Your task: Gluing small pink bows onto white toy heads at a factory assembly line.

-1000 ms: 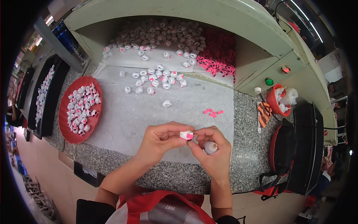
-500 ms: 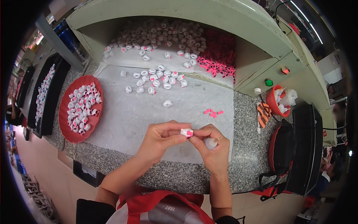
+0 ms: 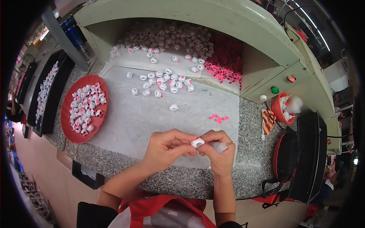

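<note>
Between the thumb and fingers of my left hand point(image 3: 166, 149) is a small white hollow plastic piece point(image 3: 197, 142), its opening turned toward me. My right hand point(image 3: 218, 154) touches the piece's right side with thumb and fingertips. That same hand keeps a small translucent white bottle point(image 3: 219, 147) tucked against the palm. On the white sheet point(image 3: 129, 114) ahead, one similar white piece point(image 3: 173, 108) lies alone. Further back sits a loose group of white pieces point(image 3: 166, 78), some with pink parts. Small pink bits point(image 3: 218, 119) lie beyond my right hand.
A red scalloped dish point(image 3: 68, 131) of white-and-pink pieces stands left. Heaps of white pieces point(image 3: 167, 36) and pink parts point(image 3: 224, 62) fill the green cabinet's shelf point(image 3: 190, 11). On the right are a red basket point(image 3: 278, 110) with bottles, a striped cloth point(image 3: 268, 121) and a black bag point(image 3: 288, 154).
The white piece has been turned in my fingers: its pink side faced me before, and now its hollow opening does. Both hands have shifted slightly; the whole view has moved a little.
</note>
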A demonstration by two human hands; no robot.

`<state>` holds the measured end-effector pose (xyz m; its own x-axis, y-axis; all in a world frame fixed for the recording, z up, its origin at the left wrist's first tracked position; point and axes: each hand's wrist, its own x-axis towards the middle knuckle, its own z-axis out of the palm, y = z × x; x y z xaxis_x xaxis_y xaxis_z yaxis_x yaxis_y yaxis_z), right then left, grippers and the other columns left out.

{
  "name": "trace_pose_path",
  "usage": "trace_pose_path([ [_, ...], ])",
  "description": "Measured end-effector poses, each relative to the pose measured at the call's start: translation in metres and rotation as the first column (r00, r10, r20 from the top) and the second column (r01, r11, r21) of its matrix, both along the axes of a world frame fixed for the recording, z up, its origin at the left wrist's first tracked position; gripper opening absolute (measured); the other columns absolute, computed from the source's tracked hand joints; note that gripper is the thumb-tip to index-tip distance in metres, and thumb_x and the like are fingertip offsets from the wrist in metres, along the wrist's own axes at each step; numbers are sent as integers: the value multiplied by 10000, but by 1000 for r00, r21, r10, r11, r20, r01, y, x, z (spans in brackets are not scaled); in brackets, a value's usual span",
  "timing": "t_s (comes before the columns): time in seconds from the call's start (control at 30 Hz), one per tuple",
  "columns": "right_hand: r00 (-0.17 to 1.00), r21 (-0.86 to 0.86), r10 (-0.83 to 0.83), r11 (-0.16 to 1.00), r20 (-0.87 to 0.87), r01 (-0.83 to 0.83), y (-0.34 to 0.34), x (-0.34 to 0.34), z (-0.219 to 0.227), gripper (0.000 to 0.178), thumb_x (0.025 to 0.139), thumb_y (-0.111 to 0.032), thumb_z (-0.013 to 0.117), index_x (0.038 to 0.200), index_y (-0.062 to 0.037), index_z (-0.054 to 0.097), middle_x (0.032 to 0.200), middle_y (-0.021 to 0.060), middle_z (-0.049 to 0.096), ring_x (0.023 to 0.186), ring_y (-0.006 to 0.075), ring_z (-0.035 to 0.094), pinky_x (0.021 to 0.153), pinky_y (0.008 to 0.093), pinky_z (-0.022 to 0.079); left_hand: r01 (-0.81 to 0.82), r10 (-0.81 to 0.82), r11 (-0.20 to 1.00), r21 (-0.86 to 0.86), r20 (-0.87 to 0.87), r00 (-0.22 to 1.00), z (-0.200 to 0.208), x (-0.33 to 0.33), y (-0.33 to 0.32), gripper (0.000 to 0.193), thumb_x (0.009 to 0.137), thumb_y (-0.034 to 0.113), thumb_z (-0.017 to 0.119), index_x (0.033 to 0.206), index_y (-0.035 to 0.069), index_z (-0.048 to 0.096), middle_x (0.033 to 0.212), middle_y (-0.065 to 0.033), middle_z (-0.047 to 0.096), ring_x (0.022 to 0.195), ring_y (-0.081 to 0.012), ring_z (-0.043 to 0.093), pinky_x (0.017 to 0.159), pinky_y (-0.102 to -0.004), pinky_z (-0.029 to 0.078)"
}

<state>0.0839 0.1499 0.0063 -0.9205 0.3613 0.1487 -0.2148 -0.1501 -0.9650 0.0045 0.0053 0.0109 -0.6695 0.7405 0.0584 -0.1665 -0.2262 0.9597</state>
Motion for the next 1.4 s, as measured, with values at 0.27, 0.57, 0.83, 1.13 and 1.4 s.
trace_pose_path([
  [0.27,998,-138,14,990,65,-5,-3,-6,-3,177,716,-10,664,852,9,553,729,73,590,602,89,528,525,202,428,-28,27,1000,-11,-73,997,-1,1,-1,265,751,-76,588,992,-45,482,822,-141,612,774,-191,626,655,-260,519],
  [0.57,956,70,-81,996,281,63,-20,-16,-20,187,706,-15,654,842,-10,527,811,101,603,597,117,548,504,221,448,-243,204,944,-222,-186,961,-11,-21,-29,196,756,-63,570,951,-42,557,815,-77,614,727,-120,603,624,-222,488],
  [0.83,946,28,-129,992,299,127,-3,-13,-22,291,714,27,600,949,-44,442,904,67,511,683,128,537,649,272,476,-968,51,216,-124,-989,138,-13,-93,-100,300,704,78,645,1000,75,598,933,-105,537,827,-247,543,695,-332,457],
  [1.13,948,-89,-272,953,163,289,-2,-4,16,333,729,50,529,1030,-20,408,863,103,537,668,149,538,653,287,467,-288,-111,763,-579,-556,824,-20,-60,7,283,748,106,622,1022,56,570,994,-87,556,811,-190,566,622,-305,483],
  [1.4,894,119,-448,888,-1,445,-9,16,22,316,716,-185,572,942,23,497,789,76,517,610,118,489,590,216,399,11,-49,994,104,371,927,1,-24,-1,379,805,28,564,1160,-30,445,986,-128,579,850,-174,600,718,-212,478],
])
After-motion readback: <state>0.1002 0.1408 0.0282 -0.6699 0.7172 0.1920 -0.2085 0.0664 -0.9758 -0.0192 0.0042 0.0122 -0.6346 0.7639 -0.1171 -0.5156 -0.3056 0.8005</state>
